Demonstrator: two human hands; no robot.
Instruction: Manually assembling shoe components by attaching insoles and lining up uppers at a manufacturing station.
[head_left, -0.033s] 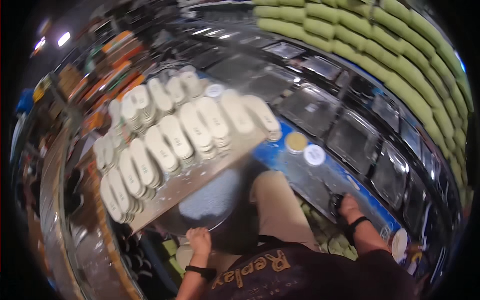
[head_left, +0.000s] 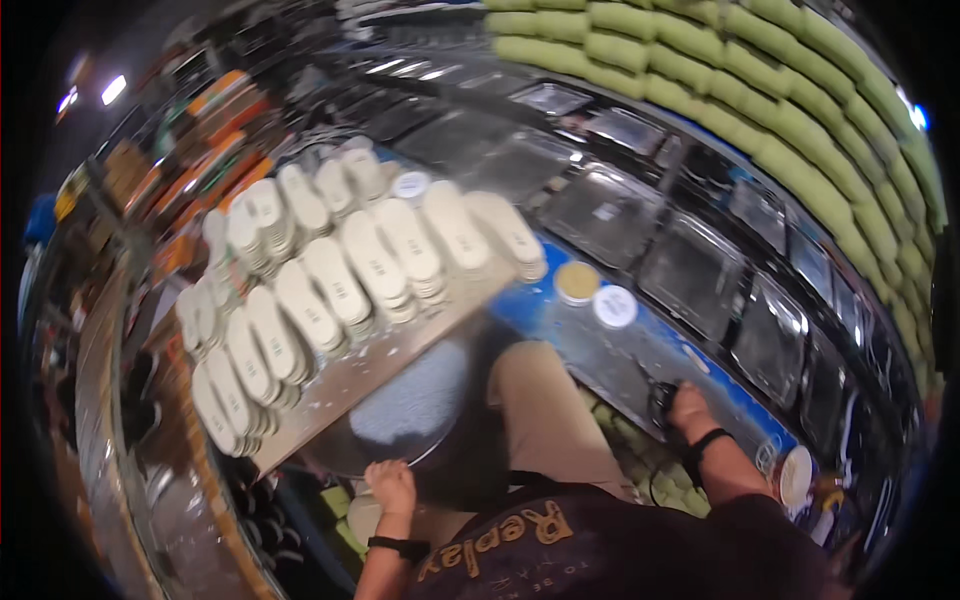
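left hand [head_left: 388, 487]: fingers curled on round pan [head_left: 405, 415] rim, pan at 12 o'clock | right hand [head_left: 688, 408]: fingers closed on dark object [head_left: 661, 402], kind unclear

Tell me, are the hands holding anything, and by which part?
The left hand grips the near rim of a round grey pan. The right hand rests on a small dark thing; too blurred to tell the hold.
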